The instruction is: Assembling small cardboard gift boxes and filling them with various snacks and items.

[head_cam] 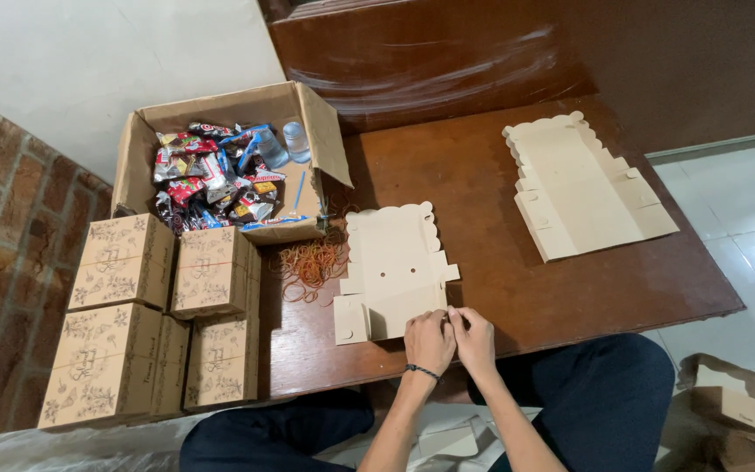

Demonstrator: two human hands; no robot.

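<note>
I see a dark wooden table (517, 288) filling the middle of the view, its near edge above my knees. At its left end sits an open cardboard carton (321, 131) holding wrapped snacks (211, 179) and small water bottles (283, 144). Left of the table, printed folded boxes (124, 262) stand stacked in two rows against a brick wall. A second flat box blank (583, 188) with a scalloped edge lies well apart toward the far right of the table. The flat box blank (392, 267) I am working on lies at the near edge, just right of a loose pile of rubber bands (312, 262). My left hand (428, 341) and right hand (475, 339) are side by side, touching, fingers pinched on the blank's near flap. A dark band (422, 371) circles my left wrist.
</note>
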